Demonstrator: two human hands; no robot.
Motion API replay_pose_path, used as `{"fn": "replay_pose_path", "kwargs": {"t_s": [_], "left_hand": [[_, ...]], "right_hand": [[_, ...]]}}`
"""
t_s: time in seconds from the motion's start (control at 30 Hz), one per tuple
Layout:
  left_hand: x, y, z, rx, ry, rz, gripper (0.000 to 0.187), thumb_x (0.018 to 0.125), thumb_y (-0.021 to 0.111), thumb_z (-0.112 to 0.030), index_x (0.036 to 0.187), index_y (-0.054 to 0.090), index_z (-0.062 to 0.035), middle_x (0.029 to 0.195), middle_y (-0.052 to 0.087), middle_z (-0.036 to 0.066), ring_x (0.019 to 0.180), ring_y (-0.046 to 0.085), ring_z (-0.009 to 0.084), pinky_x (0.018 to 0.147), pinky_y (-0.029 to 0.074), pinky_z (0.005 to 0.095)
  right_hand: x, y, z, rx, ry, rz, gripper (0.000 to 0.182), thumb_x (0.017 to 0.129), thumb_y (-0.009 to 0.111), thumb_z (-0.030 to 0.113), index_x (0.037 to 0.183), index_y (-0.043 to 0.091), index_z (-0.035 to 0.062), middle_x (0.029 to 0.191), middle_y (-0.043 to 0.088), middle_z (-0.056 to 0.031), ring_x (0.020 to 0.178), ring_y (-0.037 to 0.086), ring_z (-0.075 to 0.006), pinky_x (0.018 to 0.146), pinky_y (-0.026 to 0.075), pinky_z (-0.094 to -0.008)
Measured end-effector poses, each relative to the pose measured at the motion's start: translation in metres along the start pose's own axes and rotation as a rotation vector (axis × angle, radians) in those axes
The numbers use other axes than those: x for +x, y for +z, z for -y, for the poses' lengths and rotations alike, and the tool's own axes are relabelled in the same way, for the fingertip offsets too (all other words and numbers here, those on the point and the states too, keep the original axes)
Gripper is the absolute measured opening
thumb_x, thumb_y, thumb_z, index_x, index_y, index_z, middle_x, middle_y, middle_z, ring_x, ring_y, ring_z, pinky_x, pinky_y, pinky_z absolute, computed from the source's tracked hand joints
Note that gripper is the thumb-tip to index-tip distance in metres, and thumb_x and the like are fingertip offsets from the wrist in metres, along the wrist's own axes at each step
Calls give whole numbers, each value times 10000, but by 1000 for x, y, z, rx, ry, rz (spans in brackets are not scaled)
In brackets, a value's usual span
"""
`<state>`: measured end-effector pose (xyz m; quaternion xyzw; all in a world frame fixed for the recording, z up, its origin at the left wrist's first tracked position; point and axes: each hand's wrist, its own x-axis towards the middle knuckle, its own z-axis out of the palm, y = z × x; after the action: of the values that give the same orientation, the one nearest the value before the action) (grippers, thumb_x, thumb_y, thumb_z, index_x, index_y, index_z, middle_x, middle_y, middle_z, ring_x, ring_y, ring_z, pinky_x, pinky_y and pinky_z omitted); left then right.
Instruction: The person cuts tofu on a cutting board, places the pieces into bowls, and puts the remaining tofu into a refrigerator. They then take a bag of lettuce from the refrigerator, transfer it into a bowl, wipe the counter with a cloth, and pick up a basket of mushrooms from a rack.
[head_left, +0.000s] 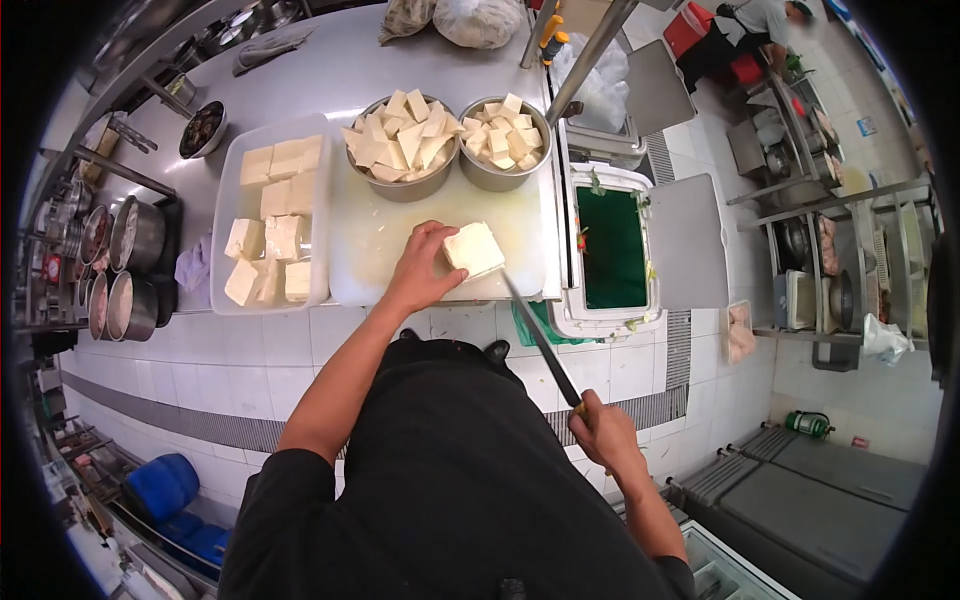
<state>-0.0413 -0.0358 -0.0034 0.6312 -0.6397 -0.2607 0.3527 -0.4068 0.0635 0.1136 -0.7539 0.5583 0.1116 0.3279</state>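
Observation:
A pale block of tofu point(474, 250) sits at the front of the white cutting board point(375, 235). My left hand point(425, 268) grips its left side, thumb in front and fingers behind. In my right hand point(605, 432) is the handle of a long knife point(542, 340), whose tip reaches the block's lower right corner. Behind the block stand two metal pots, a larger one point(405, 188) and a smaller one point(502, 180), both heaped with cut tofu pieces. To the left, a translucent plastic tub point(222, 215) holds several whole tofu blocks in liquid.
Right of the table is a white bin point(655, 290) with a green inside and its lid point(690, 240) swung open. A bowl of dark food point(203, 130) stands at the back left, near stacked metal pots point(138, 235). Another person point(745, 40) bends over at the far right.

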Motion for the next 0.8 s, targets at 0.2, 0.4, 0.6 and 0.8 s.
{"fn": "replay_pose_path", "kwargs": {"t_s": [0.2, 0.4, 0.6, 0.8], "left_hand": [[0, 3, 2, 15, 47, -28, 530, 770, 781, -222, 1232, 561, -84, 1299, 461, 143, 1272, 472, 333, 1062, 430, 414], [-1, 5, 2, 36, 65, -29, 480, 762, 779, -196, 1178, 575, -71, 1246, 474, 135, 1224, 503, 320, 1034, 441, 405], [0, 8, 3, 50, 48, -32, 461, 760, 779, -209, 1157, 593, -67, 1239, 474, 132, 1202, 517, 317, 1011, 462, 407], [1, 10, 3, 56, 59, -42, 467, 750, 785, -215, 1149, 592, -69, 1240, 474, 131, 1195, 520, 322, 1004, 467, 410]], "right_hand": [[34, 8, 29, 17, -52, -131, 268, 932, 600, 278, 990, 490, 41, 695, 652, -241, 693, 648, -464, 650, 496, -569], [57, 13, 44, 36, -126, -134, 260, 926, 609, 249, 981, 493, 23, 694, 650, -246, 691, 645, -462, 644, 492, -556], [59, 7, 52, -11, -168, -185, 243, 924, 606, 232, 968, 485, 25, 692, 654, -239, 671, 650, -451, 630, 500, -557], [80, 22, 60, -64, -177, -232, 209, 936, 577, 205, 954, 474, 23, 694, 665, -230, 653, 666, -435, 610, 518, -552]]}}
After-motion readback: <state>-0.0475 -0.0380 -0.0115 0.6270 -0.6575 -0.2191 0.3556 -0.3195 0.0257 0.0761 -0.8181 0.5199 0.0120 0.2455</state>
